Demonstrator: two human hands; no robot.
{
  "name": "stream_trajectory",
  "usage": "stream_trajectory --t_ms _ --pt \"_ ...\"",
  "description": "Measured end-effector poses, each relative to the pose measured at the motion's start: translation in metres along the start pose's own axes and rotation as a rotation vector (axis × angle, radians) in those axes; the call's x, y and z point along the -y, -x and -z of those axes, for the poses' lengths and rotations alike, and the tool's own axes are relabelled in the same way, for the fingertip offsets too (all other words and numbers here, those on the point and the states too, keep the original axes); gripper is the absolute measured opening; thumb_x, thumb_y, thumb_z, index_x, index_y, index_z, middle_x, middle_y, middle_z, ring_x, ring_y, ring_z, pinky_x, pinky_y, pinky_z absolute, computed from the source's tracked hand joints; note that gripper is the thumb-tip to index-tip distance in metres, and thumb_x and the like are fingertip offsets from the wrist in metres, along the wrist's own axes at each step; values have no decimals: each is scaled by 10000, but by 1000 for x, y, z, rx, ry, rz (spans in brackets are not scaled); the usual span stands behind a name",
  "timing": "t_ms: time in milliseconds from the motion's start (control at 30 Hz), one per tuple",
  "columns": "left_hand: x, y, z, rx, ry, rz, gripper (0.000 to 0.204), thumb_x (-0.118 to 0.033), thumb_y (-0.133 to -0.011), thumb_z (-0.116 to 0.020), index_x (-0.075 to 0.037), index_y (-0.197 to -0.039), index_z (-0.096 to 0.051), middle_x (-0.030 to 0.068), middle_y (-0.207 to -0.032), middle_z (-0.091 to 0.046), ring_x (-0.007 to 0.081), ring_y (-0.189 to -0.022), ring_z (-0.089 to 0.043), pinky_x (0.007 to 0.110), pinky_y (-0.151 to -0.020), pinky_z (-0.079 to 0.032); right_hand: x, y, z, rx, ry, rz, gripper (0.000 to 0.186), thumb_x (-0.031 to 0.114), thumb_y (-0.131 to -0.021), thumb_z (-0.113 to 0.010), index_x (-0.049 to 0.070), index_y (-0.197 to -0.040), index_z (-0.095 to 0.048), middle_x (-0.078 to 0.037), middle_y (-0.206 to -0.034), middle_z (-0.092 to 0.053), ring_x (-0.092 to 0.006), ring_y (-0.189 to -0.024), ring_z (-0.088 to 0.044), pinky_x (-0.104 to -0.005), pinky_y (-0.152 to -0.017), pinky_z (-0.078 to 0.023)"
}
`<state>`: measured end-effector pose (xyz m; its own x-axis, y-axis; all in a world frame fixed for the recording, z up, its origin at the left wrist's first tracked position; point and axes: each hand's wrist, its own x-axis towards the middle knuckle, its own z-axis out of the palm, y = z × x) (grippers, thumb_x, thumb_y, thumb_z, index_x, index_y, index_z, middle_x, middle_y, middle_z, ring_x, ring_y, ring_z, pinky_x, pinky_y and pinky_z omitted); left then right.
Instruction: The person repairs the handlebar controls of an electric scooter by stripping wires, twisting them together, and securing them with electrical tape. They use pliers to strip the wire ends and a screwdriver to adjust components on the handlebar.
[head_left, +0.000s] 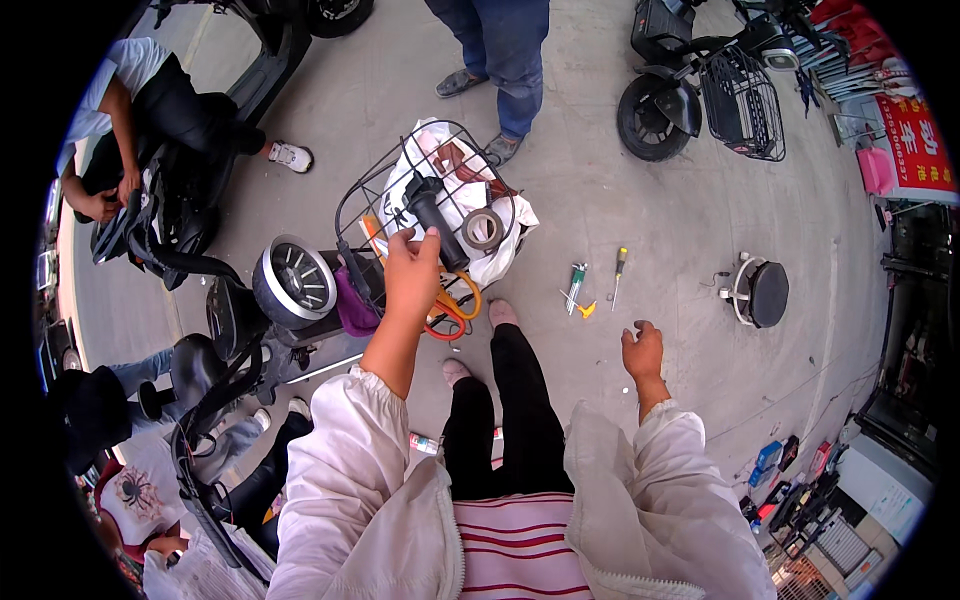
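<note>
My left hand (410,268) is raised at the front of a black wire basket (352,208), fingers apart and slightly bent beside a black handlebar grip (430,215); whether they touch it is unclear. The basket holds a white bag (490,260), a roll of dark tape (483,229) and orange-handled tools (460,307). My right hand (642,352) hangs loosely open over the concrete. On the floor nearby lie a green-handled tool (576,281), a yellow screwdriver (620,270) and a small yellow tool (587,310).
A gauge-like round unit (293,282) sits left of the basket. A person (496,45) stands ahead; another person (135,85) sits at a scooter (180,230); others crowd the lower left. A parked scooter (655,115), round stool (766,293) and shop clutter (800,495) are on the right.
</note>
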<state>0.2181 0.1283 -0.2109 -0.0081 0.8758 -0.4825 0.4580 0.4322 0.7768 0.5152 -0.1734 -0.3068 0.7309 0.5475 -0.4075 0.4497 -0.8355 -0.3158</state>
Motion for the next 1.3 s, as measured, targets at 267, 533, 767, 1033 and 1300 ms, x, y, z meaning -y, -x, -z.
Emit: stream_trajectory --t_ms 267,533,767,1033,1300 --pt "122 169 57 55 109 -269 197 -2 -967 -479 -12 -1162 -461 73 -917 -553 122 -819 -518 260 -760 -430 -70 -79 -203 221 -106 -165 490 282 -891 -634 19 -1302 -589 -251 -1199 -658 -381 -1149 -621 -420 -1006 -480" --pt "397 155 19 158 -212 322 249 -96 -1010 -538 1 -1239 -546 77 -992 -639 134 -850 -588 270 -792 -488 -110 -252 -419 239 -72 -349 361 240 -915 -578 -11 -1174 -604 -255 -1121 -686 -404 -1064 -662 -474 -922 -528" --pt "440 93 -46 289 -367 174 252 -139 -1031 -551 -4 -1239 -596 75 -1006 -667 144 -935 -616 283 -846 -502 -168 -338 -553 -117 453 -185 223 186 -920 -559 -25 -988 -542 -88 -785 -702 -202 -636 -724 -387 -486 -576" --pt "378 74 -101 363 -456 87 206 -146 -1020 -535 -3 -1109 -654 96 -941 -673 193 -850 -630 304 -800 -515 -162 -342 -569 -168 295 -330 205 172 -928 -577 -23 -984 -552 -135 -763 -729 -245 -649 -735 -349 -565 -588" --pt "356 92 -82 305 -319 12 359 -40 -984 -543 15 -1334 -493 115 -1086 -650 132 -810 -620 269 -768 -523 -60 -169 -472 204 -246 377 207 155 -780 -655 13 -876 -539 -222 -696 -651 -430 -662 -652 -519 -617 -518"
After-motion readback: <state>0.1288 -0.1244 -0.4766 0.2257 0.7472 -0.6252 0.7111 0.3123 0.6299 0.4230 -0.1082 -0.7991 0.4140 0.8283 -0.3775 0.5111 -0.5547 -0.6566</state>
